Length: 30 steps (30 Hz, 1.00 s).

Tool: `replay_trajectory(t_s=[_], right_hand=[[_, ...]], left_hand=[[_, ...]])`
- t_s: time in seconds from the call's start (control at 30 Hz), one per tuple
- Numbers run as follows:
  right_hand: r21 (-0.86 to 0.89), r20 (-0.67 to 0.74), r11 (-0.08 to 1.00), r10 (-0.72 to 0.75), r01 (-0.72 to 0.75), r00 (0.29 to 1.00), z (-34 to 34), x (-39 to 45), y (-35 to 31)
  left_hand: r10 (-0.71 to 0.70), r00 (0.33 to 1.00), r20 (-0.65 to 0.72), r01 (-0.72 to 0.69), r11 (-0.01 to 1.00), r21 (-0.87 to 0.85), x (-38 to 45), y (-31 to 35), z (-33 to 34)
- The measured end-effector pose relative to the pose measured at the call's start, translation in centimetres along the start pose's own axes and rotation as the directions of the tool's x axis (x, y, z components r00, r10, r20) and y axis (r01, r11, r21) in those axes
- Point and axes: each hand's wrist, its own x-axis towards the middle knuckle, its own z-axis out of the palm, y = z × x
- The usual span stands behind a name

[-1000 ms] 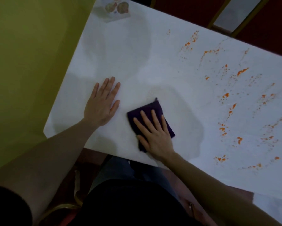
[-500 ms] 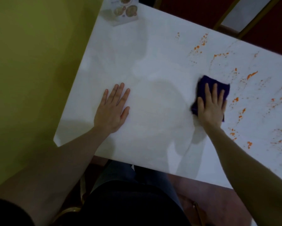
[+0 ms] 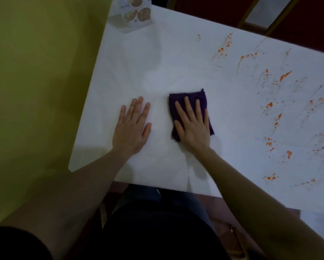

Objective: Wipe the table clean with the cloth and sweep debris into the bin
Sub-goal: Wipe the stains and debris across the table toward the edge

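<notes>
Purple cloth (image 3: 190,98), folded to a small rectangle, lies flat on the white worktop (image 3: 176,59), a little left of the middle and nearer the near edge than the far one. On top of the cloth the right hand (image 3: 193,126) presses with the palm down; its fingers (image 3: 188,106) are straight and a little apart, and they point to the far side. The far edge and the left edge of the cloth show from under the hand. Just to the left, the left hand (image 3: 132,128) rests flat on the bare worktop, its fingers straight and near together, and it does not touch the cloth. Orange stains (image 3: 270,105) are spread in streaks and dots over the right part of the worktop, well apart from the cloth. At the far left corner stands a small printed card (image 3: 133,15) with pictures of food. A yellow-green wall (image 3: 35,81) runs along the left side of the worktop.
</notes>
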Motion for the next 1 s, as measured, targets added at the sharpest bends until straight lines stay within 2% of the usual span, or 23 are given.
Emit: replay_trajectory(t_s=[0.1, 0.2, 0.3, 0.47, 0.6, 0.67, 0.73, 0.83, 1.0], right_hand=[[-0.018, -0.025, 0.986, 0.164, -0.164, 0.986, -1.2, 2.8, 4.3], [0.012, -0.028, 0.932, 0.362, -0.362, 0.932, -2.4, 1.8, 9.6], [0.033, -0.029, 0.905, 0.426, -0.425, 0.904, -2.6, -2.0, 12.2], [0.021, -0.06, 0.922, 0.388, -0.387, 0.92, -0.7, -7.3, 8.0], [-0.004, -0.013, 0.993, 0.118, -0.118, 0.993, 0.3, -7.5, 3.3], [0.015, 0.01, 1.0, 0.001, -0.001, 1.0, 0.0, -5.1, 2.7], [0.009, 0.008, 0.999, -0.043, 0.043, 0.999, -0.5, -1.5, 3.2], [-0.02, -0.003, 1.0, 0.0, 0.0, 1.0, -1.8, 3.9, 6.1], [0.004, -0.031, 0.972, 0.233, -0.233, 0.972, -4.3, 7.7, 14.7]], left_hand=[[0.005, 1.0, 0.005, -0.005, 1.0, 0.002, -0.1, -0.1, 0.1], [0.002, 1.0, 0.001, -0.002, 1.0, 0.008, -0.1, -0.1, 0.3], [-0.004, 1.0, -0.002, 0.004, 1.0, -0.001, -0.1, -0.1, 0.3], [-0.015, 1.0, -0.009, 0.015, 0.999, -0.038, 0.1, -0.1, 0.1], [0.013, 1.0, -0.015, -0.015, 0.993, -0.119, 2.3, 0.0, -0.9], [0.046, 0.999, -0.012, -0.047, 0.992, -0.114, 4.9, 0.5, -1.4], [0.037, 0.999, -0.013, -0.038, 0.994, -0.1, 8.0, 1.2, -2.0], [0.007, 1.0, -0.014, -0.008, 0.998, -0.06, 12.6, 2.3, -2.4], [-0.06, 0.998, 0.011, 0.06, 0.998, -0.006, 16.9, 3.3, -1.5]])
